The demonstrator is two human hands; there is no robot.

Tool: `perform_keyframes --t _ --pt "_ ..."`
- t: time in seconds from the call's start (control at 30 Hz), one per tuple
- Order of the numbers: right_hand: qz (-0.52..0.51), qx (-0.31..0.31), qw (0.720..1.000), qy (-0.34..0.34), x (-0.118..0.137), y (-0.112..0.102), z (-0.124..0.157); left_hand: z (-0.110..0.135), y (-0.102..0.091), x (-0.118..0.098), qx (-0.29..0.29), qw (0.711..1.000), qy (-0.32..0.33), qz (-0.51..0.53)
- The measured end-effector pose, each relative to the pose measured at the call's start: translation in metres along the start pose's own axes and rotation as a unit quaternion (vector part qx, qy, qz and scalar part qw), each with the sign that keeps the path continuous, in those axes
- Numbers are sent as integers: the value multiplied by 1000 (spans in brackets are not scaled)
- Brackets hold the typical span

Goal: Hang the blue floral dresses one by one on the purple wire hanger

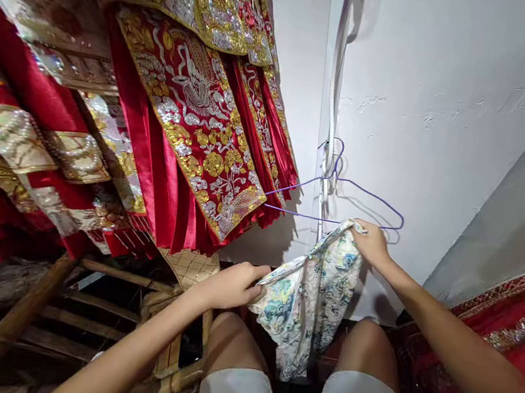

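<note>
A floral garment (314, 294) in white, blue and green hangs between my two hands, above my knees. My left hand (231, 284) is closed on its lower left edge. My right hand (372, 243) grips its upper corner, right at the bottom wire of a purple wire hanger (343, 200). The hanger hooks onto a white cable or pipe (333, 100) running down the wall corner.
Red garments with gold and silver embroidery (196, 110) hang at the left, close to the hanger. A bamboo chair or frame (170, 316) stands below them. More red embroidered cloth (510, 315) lies at the right. White walls (439, 85) are ahead.
</note>
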State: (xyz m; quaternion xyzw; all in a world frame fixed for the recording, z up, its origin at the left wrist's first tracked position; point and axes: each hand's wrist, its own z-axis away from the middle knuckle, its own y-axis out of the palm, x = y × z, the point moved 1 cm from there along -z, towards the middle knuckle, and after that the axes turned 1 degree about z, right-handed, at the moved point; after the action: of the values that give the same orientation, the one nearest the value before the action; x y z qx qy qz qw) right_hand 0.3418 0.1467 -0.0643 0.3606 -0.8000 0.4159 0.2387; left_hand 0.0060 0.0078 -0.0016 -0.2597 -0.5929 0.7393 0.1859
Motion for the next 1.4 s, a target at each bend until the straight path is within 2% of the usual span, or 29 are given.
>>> perform_keyframes --t 0.1,0.2,0.3,0.4,0.47,0.57,0.67,0.73,0.87,0.97,1.03,1.1,1.23,1.4 --pt "4 -16 1000 -15 -4 -29 8 -12 13 18 -16 996 -53 -67" --pt "-10 -21 999 -38 3 -56 15 -25 16 33 -86 987 -87 -109" --pt "-37 -18 998 -50 18 -80 20 -38 6 38 -179 970 -100 -133" --pt "-67 -12 997 -48 33 -92 22 -54 -12 40 -218 961 -149 -87" --pt "-91 1 995 -47 41 -93 23 -66 -25 41 -226 960 -166 -9" --pt "-113 10 993 -42 49 -89 26 -82 -42 42 -272 949 -139 86" --pt "-117 7 993 -31 51 -85 29 -87 -53 46 -334 927 -132 106" --pt "-115 11 993 -23 50 -83 31 -83 -56 49 -345 922 -147 94" --pt "-111 22 994 -8 47 -81 31 -66 -55 52 -311 930 -191 42" --pt "-113 18 993 2 46 -78 32 -54 -48 52 -252 939 -235 -5" --pt "-109 19 994 5 47 -75 34 -47 -43 54 -214 945 -245 -25" --pt "-112 29 993 5 47 -73 35 -42 -39 55 -207 947 -244 -21" --pt "-144 43 989 1 46 -70 35 -47 -42 56 -282 935 -207 49" --pt "-174 52 983 22 46 -63 39 -76 -59 42 -382 904 -130 139"
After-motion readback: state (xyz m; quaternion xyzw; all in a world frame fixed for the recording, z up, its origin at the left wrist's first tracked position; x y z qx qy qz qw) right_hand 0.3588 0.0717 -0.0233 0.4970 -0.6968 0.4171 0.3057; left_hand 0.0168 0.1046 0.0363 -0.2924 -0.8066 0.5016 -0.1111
